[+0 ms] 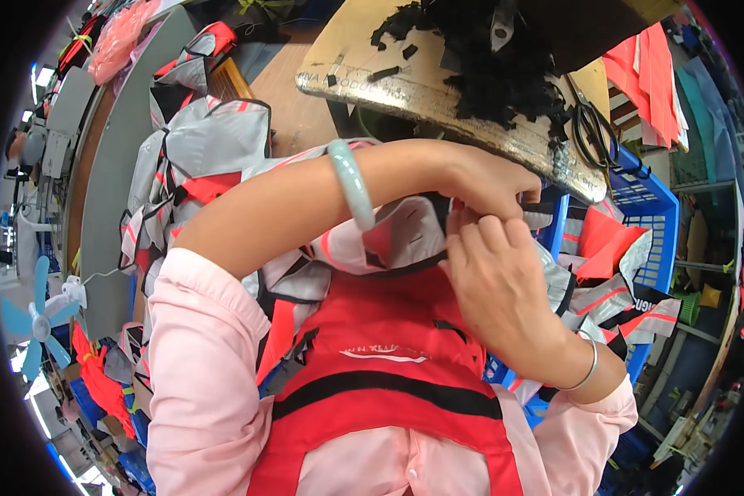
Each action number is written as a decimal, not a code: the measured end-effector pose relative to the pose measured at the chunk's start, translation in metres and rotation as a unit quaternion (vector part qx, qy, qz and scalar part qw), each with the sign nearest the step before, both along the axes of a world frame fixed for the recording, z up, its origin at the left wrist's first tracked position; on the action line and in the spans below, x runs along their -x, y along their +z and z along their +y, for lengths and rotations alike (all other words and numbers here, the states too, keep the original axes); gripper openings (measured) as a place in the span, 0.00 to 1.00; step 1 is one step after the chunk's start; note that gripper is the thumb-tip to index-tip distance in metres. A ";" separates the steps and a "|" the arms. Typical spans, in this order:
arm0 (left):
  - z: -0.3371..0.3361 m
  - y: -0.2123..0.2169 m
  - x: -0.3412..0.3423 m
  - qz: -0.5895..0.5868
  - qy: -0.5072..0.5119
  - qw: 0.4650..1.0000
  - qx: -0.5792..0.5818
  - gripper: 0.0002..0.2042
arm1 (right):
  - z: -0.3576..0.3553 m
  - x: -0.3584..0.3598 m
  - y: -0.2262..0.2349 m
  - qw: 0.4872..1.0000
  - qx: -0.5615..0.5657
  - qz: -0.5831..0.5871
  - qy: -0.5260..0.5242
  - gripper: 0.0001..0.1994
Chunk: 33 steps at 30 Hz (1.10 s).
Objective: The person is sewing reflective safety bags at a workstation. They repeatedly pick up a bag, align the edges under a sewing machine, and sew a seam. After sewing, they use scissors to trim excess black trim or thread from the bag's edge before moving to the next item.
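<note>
My left hand (484,178) reaches across from the left, a pale green bangle on its wrist, and pinches the edge of a grey and red garment piece (405,236) with black trim. My right hand (500,277), with a thin silver bangle on its wrist, comes up from the lower right and grips the same piece right beside the left fingers. The two hands touch over the piece, just below the edge of a worn wooden board (438,91). Fingertips are partly hidden by each other.
A heap of black fabric scraps (488,50) and black scissors (593,132) lie on the board. A blue plastic crate (657,215) with red and grey pieces stands at the right. More grey and red pieces (198,157) pile up at the left. A small blue fan (37,322) stands far left.
</note>
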State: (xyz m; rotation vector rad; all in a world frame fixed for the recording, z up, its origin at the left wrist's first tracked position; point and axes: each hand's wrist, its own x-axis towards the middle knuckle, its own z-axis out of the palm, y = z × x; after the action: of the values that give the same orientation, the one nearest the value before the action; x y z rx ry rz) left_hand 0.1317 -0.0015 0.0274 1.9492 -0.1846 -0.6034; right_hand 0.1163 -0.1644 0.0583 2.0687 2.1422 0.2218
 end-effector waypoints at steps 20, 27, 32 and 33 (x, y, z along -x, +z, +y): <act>0.008 -0.044 0.079 -0.261 -0.128 0.911 -0.291 0.10 | -0.054 -0.018 -0.040 0.983 -0.039 0.173 -0.044 0.07; -0.033 0.004 0.153 -0.268 -0.055 0.815 -0.511 0.10 | -0.041 -0.025 -0.063 0.941 -0.140 0.307 -0.023 0.09; -0.030 0.061 0.158 0.106 -0.141 0.949 -0.262 0.14 | -0.039 0.002 -0.049 0.940 -0.133 0.306 0.064 0.08; -0.022 0.058 0.147 0.099 -0.159 0.947 -0.262 0.14 | -0.042 0.004 -0.038 0.944 -0.128 0.297 0.071 0.08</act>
State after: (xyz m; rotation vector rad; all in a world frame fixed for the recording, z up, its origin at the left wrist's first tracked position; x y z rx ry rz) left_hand -0.0153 -0.0231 0.0858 2.3686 -0.2312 -1.1489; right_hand 0.1125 -0.2063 0.0199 2.3499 2.7380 -0.1417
